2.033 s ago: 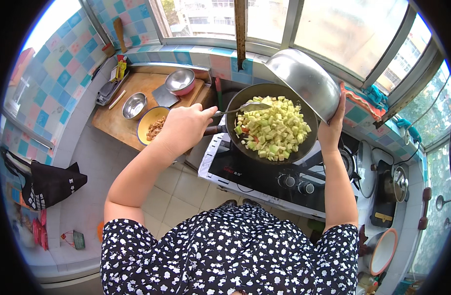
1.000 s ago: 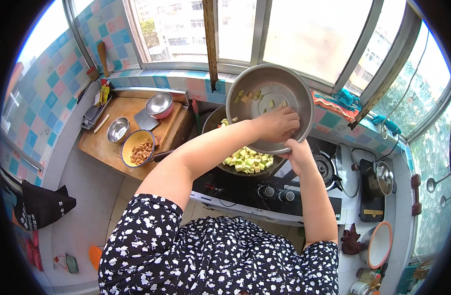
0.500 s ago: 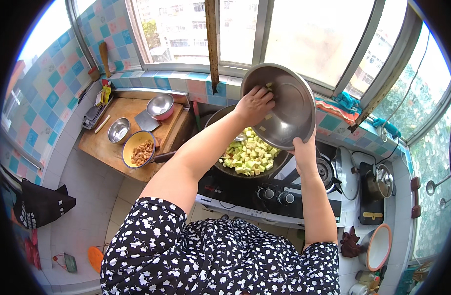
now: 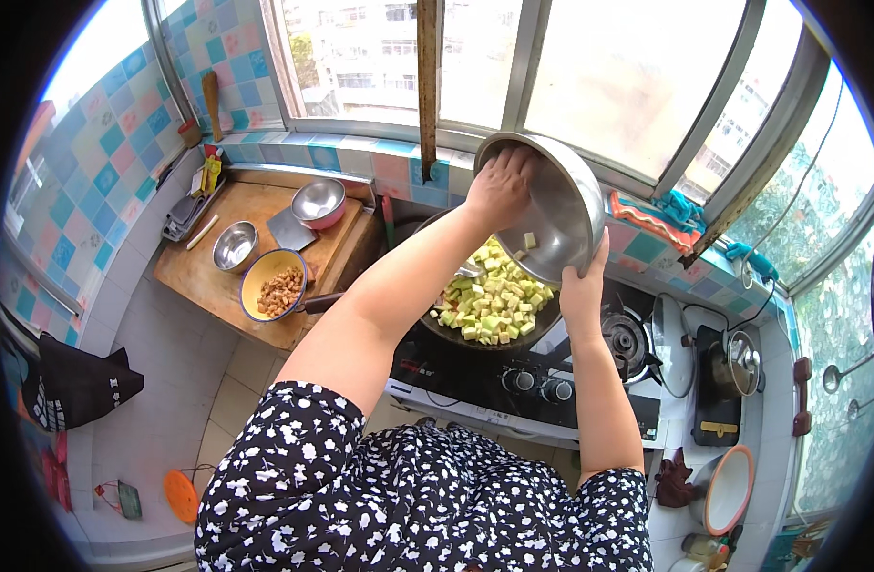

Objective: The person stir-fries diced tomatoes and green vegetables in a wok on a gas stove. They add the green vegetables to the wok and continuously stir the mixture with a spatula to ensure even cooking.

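Observation:
Tilted above the wok [image 4: 548,318] is a large steel mixing bowl [image 4: 563,214], its mouth facing down and left. My right hand [image 4: 582,294] grips the bowl's lower right rim. Inside the bowl, my left hand [image 4: 502,186] reaches against the inner wall with its fingers stretched out; their tips are partly hidden. A few pale green cubes [image 4: 529,240] sit at the bowl's lower lip. Many more diced green vegetable cubes [image 4: 499,310] fill the wok on the stove. Part of a metal utensil [image 4: 470,270] shows among them, and its handle is hidden by my left forearm.
On the wooden board [image 4: 184,276] at left stand a yellow bowl of brown chunks [image 4: 278,292], two small steel bowls [image 4: 318,202] and a cleaver [image 4: 290,230]. Right of the wok are a bare burner [image 4: 626,334], a glass lid [image 4: 670,348] and a lidded pot [image 4: 732,362].
My left hand has moved up and deeper along the bowl's inside wall. The bowl has tipped further, and cubes have slid to its lower lip. The whole view has shifted slightly.

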Motion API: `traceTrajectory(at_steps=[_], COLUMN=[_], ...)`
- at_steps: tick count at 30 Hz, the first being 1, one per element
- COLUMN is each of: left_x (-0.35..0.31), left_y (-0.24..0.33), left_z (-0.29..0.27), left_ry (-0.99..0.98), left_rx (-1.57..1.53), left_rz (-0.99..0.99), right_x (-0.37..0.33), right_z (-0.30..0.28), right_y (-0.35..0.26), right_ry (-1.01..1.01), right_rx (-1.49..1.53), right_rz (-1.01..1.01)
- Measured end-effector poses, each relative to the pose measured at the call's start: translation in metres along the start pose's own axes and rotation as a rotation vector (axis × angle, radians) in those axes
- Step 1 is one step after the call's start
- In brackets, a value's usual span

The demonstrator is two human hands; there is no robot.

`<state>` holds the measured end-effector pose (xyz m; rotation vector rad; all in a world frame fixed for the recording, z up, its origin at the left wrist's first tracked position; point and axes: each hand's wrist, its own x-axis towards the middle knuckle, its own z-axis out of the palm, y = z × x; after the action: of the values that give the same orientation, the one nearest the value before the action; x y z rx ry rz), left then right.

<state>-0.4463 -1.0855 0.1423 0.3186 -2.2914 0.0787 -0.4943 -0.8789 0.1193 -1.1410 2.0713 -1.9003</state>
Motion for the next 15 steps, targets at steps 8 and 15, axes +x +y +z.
traceTrajectory(at_steps=[8, 15], left_x=[-0.060, -0.072], left_y=[0.032, 0.007], left_z=[0.029, -0.003], left_ry=[-0.181, -0.271], left_rx=[-0.249, -0.305], left_rz=[0.007, 0.123], right_x=[0.003, 0.008], right_z=[0.007, 0.013], right_y=[-0.009, 0.007], right_ry=[0.024, 0.117], right_rx=[0.132, 0.040], right_rz=[-0.045, 0.016])
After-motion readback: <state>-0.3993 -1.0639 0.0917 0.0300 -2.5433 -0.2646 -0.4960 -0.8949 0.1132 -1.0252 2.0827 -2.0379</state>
